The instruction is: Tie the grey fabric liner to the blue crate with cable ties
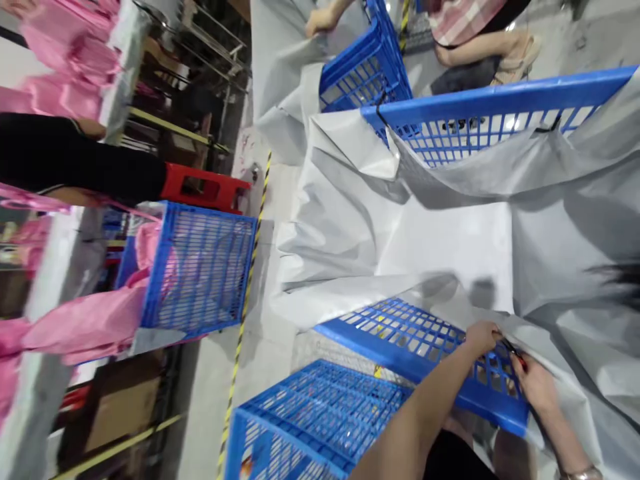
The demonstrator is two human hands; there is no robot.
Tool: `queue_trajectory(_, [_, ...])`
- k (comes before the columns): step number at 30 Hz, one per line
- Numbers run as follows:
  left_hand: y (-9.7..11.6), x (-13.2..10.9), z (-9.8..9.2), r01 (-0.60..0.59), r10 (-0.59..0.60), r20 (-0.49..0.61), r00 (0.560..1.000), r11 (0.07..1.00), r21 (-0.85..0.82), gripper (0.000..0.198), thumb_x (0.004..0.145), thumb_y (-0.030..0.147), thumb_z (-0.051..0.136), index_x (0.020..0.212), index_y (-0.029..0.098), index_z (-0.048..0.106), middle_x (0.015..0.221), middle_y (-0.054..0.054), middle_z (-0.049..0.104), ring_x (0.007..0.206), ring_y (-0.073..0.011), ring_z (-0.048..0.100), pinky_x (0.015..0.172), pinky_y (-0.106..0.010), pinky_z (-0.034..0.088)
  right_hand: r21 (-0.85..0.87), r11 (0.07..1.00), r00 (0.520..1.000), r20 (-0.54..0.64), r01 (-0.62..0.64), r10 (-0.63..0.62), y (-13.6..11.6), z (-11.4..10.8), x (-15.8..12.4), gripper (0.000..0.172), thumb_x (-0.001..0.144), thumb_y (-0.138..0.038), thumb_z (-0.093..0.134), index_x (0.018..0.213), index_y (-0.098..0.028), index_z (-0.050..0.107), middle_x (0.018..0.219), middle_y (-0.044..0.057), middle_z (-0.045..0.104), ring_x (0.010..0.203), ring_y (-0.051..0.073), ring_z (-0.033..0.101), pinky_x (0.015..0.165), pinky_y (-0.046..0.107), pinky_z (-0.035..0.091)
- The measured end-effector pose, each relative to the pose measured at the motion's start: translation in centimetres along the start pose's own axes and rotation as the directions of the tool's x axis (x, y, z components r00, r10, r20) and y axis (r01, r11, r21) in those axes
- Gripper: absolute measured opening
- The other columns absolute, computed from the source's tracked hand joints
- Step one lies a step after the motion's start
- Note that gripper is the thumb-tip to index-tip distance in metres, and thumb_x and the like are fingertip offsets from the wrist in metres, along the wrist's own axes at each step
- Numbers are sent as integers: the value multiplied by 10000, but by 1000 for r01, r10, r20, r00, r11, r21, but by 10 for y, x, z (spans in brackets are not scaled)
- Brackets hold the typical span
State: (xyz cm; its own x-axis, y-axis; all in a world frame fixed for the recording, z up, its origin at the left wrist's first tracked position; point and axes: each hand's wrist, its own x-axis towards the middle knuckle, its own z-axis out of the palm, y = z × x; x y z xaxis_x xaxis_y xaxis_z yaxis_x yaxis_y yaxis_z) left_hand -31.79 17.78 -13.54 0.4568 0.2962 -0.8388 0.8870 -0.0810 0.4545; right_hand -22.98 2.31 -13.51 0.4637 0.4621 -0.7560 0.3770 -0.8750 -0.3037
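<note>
In the lower right, both my hands work at the near mesh side of a large blue crate [370, 350], beside its grey liner sheet [345, 300]. My left hand [483, 337] is closed near the mesh, its fingers pinching something dark and thin that I cannot make out. My right hand [537, 383] is closed around a small tool with red and black parts [521, 362]; its exact kind is unclear. The tool's dark end points toward my left fingers. The liner drapes inside the crate, and black ties [381, 110] fasten it at the far side.
Another blue crate [320, 413] stands below left. Across the aisle, a person on a red stool [207, 187] sits near a blue basket [200, 267] and pink cloth [90, 320]. Another person's hand [323, 21] grips liner at the top. Yellow-black tape [253, 260] marks the floor.
</note>
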Motion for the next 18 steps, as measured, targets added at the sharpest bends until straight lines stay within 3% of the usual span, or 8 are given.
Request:
queue_trajectory(6, [-12,8,3,-62,67,-46,997,993,98,328,857,305,482,1074,248,722,1091,-54,732,1035,-228,651,884,-320,498,184,983,999,-33,18,-12,-21,-2,-3,289,751,-580,387,700,-348,550,926,176,671,974,327,671,855,455,450])
queue_trajectory(18, [-22,7,11,-48,62,-78,995,985,169,296,870,275,452,1070,237,666,1106,-53,712,1074,-226,633,900,-310,458,122,992,996,-78,-40,49,-38,9,-6,313,819,-504,337,713,-312,560,809,180,671,871,366,692,778,516,474])
